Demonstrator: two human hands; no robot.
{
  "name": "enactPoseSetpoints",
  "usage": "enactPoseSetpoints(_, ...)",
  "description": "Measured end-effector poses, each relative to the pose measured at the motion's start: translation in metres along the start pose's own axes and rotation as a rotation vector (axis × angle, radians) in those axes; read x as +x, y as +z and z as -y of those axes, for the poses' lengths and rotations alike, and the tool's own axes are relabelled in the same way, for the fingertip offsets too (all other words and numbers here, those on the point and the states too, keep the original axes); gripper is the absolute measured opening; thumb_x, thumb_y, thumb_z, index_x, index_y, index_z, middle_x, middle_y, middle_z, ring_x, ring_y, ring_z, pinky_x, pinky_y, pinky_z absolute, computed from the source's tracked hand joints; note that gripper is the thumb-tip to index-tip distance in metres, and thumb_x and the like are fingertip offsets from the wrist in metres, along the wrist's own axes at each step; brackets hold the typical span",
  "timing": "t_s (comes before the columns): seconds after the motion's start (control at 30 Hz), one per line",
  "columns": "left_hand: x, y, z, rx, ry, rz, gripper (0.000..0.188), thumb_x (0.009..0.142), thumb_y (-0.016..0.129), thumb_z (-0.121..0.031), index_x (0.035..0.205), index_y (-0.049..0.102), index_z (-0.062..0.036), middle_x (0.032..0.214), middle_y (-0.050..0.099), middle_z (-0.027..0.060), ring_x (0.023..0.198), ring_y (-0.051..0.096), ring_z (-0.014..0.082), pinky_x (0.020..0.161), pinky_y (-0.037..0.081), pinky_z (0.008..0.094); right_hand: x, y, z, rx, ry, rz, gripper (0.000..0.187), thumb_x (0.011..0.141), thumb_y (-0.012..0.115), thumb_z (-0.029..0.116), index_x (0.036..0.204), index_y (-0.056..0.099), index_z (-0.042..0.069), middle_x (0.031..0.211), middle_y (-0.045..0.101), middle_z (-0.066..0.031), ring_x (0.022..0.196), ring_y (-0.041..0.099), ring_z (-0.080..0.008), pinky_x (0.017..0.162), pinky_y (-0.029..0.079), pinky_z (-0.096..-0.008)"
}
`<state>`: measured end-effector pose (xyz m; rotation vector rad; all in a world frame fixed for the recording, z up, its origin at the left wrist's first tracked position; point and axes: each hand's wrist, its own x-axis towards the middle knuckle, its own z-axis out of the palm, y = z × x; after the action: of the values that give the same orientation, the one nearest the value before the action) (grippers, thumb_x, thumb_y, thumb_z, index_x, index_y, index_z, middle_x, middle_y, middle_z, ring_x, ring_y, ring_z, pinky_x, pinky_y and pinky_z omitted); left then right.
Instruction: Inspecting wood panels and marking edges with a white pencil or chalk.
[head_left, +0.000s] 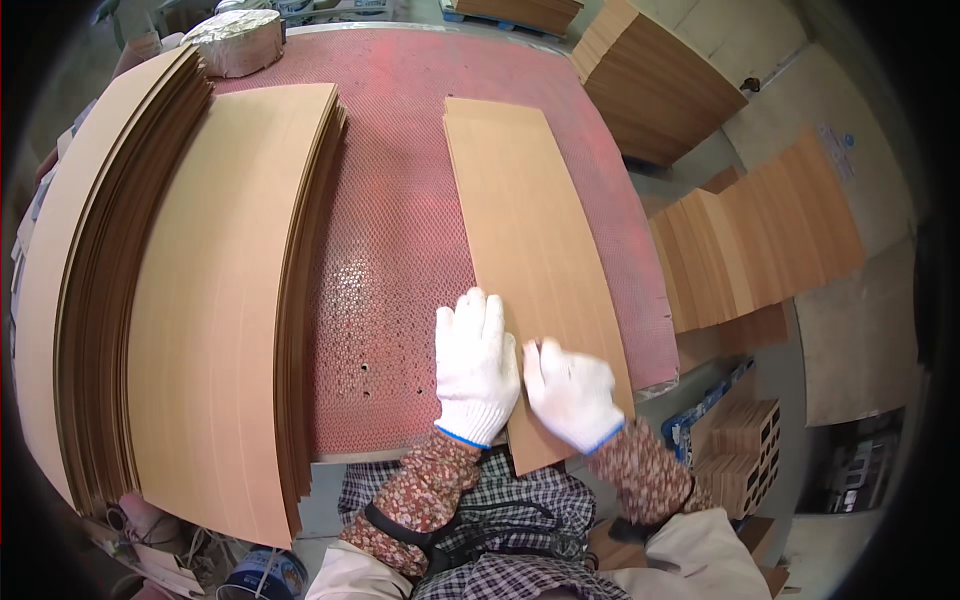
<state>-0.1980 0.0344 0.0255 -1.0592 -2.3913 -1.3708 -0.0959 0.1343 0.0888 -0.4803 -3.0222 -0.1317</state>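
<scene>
Wood-veneer sheet single on red table, two stacks left, left hand and right hand flat, grips apart.

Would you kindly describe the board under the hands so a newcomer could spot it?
Find the red perforated table. Right of the two tall stacks lies one thin tan board, its near end overhanging the table edge. Unlike the stacks, it lies alone, with both gloved hands on it.

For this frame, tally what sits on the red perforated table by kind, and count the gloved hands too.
Stacks of tan sheets: 2, the outer stack and the inner stack.
Single tan board: 1, the board under both hands.
Wrapped roll at the far corner: 1, the roll.
White-gloved hands: 2, the left hand and the right hand.
Total: 6.
</scene>
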Motion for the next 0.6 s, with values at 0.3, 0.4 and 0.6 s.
enactPoseSetpoints(0.3, 0.001, -0.007, -0.002, -0.041, -0.058, 0.064, 0.058, 0.087, 0.072, -0.005, 0.141, 0.059, 0.0106, 0.142, 0.059, 0.0353, 0.133, 0.057, 0.0513, 0.119, 0.038, 0.0639, 0.23, 0.022, -0.028, 0.071, 0.209, 0.141, 0.047, 0.112, 0.043, 0.043, 0.112, 0.074, 0.008, 0.111, 0.078, -0.0255, 0.104, 0.074, -0.0484, 0.097, 0.056, -0.0595)
enactPoseSetpoints(0.4, 0.004, -0.01, -0.004, -0.052, -0.068, 0.097, 0.059, 0.086, 0.073, -0.005, 0.141, 0.058, 0.0108, 0.141, 0.059, 0.0357, 0.133, 0.057, 0.0519, 0.118, 0.038, 0.0641, 0.294, 0.022, -0.033, 0.036, 0.209, 0.21, 0.048, 0.109, 0.044, 0.038, 0.128, 0.074, 0.006, 0.129, 0.076, -0.024, 0.119, 0.074, -0.0441, 0.101, 0.058, -0.0564)
enactPoseSetpoints(0.6, 0.008, -0.013, -0.002, -0.111, -0.079, 0.143, 0.063, 0.081, 0.075, -0.003, 0.139, 0.057, 0.0114, 0.138, 0.059, 0.0336, 0.128, 0.058, 0.0514, 0.11, 0.043, 0.0646, 0.382, 0.033, -0.049, 0.062, 0.245, 0.228, 0.05, 0.105, 0.049, 0.035, 0.134, 0.073, 0.002, 0.14, 0.07, -0.0279, 0.128, 0.069, -0.0467, 0.106, 0.055, -0.0578)
